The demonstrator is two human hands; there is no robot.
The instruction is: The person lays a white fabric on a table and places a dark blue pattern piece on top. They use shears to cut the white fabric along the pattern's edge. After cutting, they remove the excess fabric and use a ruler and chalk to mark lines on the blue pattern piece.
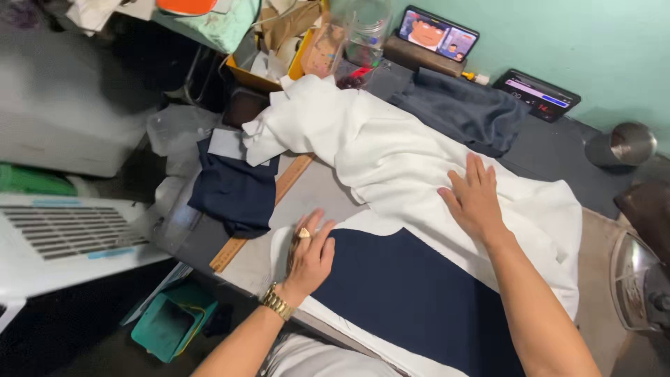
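A navy fabric panel (pixel 412 293) lies flat on white fabric (pixel 391 153) spread over the worktable. My left hand (pixel 310 253), with a ring and a gold watch, presses flat on the panel's left edge. Further back, my right hand (pixel 474 199) rests palm down with fingers spread on the bunched white fabric beyond the panel. Neither hand grips anything.
A wooden ruler (pixel 262 213) lies along the table's left side beside folded navy cloth (pixel 234 188). Dark grey fabric (pixel 464 108), two lit screens (pixel 438 33) (pixel 537 94), a metal bowl (pixel 622 143) and a cluttered yellow box (pixel 296 63) sit at the back. An iron (pixel 638 279) stands right.
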